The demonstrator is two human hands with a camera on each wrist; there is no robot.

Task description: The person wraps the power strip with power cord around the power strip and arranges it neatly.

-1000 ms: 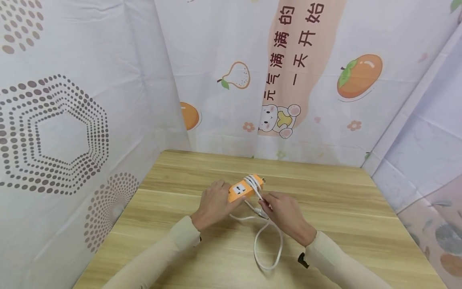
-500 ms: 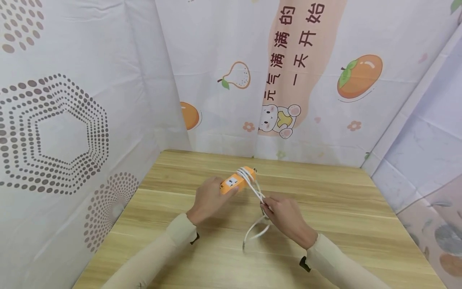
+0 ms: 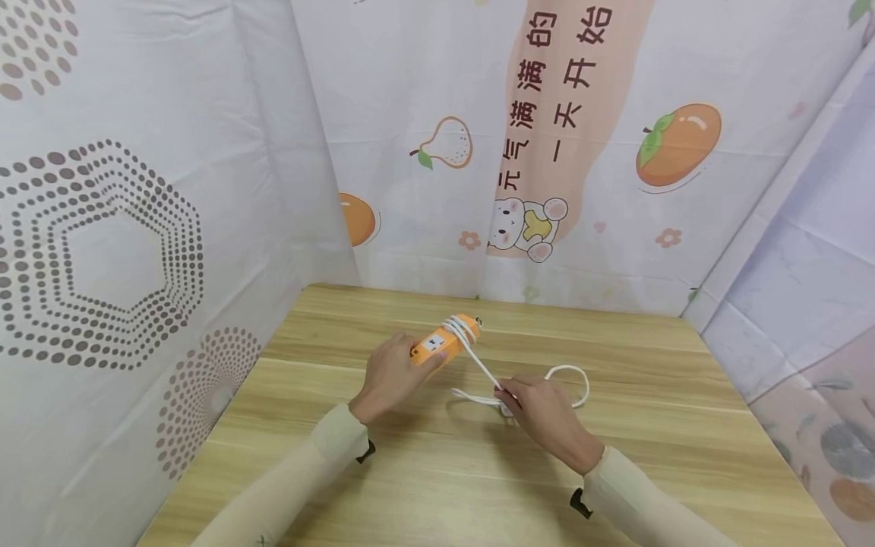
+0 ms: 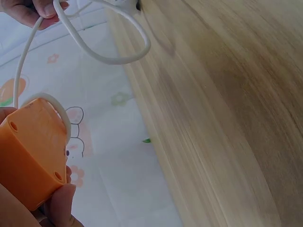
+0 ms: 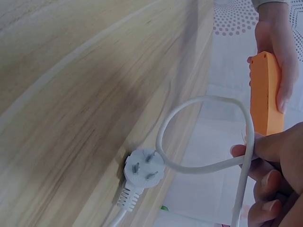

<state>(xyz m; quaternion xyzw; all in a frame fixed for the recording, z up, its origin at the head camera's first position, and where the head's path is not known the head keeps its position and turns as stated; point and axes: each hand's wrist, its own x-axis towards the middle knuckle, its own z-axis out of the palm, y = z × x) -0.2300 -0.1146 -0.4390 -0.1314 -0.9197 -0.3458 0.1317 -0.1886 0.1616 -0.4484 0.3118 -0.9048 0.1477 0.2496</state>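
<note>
My left hand (image 3: 393,372) grips the near end of an orange power strip (image 3: 447,351), which is tilted with its white socket face up. Several turns of white cord (image 3: 487,372) wrap around the strip's far end. From there the cord runs taut to my right hand (image 3: 547,414), which pinches it between thumb and fingers. In the right wrist view a white three-pin plug (image 5: 144,168) hangs close to the tabletop, near a loose loop of cord. The left wrist view shows the strip's orange end (image 4: 35,146) with screw holes, held by thumb and fingers.
A wooden table (image 3: 383,486) lies beneath both hands. Printed white curtains (image 3: 410,76) stand behind it and at both sides. Slack cord (image 3: 577,372) loops out to the right of my right hand.
The left hand has moved the power strip left and slightly away. The right hand stays near the same place, the cord stretched between them; its loose loop has swung from below to the right.
</note>
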